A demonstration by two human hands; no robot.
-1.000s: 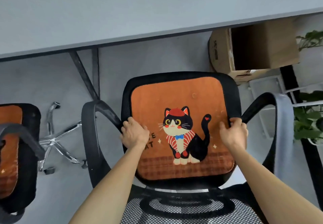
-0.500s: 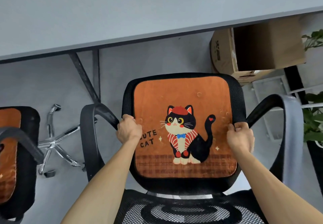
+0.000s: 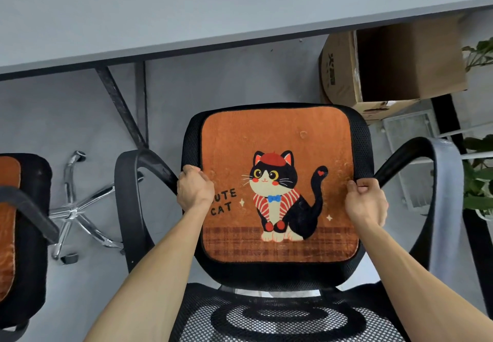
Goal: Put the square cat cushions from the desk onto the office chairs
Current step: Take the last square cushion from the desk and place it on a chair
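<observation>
An orange square cat cushion (image 3: 277, 138) lies flat on the seat of a black mesh office chair (image 3: 266, 275) right below me. My left hand (image 3: 194, 188) grips the cushion's left edge with curled fingers. My right hand (image 3: 366, 200) grips the cushion's right edge the same way. A second orange cushion (image 3: 8, 224) lies on another black office chair (image 3: 34, 235) at the far left, partly cut off by the frame.
The grey desk (image 3: 186, 8) spans the top, its dark legs (image 3: 120, 106) standing beyond the chair. A cardboard box (image 3: 386, 66) sits under the desk at right. Green plants (image 3: 477, 181) and a white rack (image 3: 410, 138) stand at the right edge. A chrome chair base (image 3: 77, 208) is at left.
Both hands slid outward from the cushion's face to its side edges, uncovering the printed words. The cushion and chair stay in place.
</observation>
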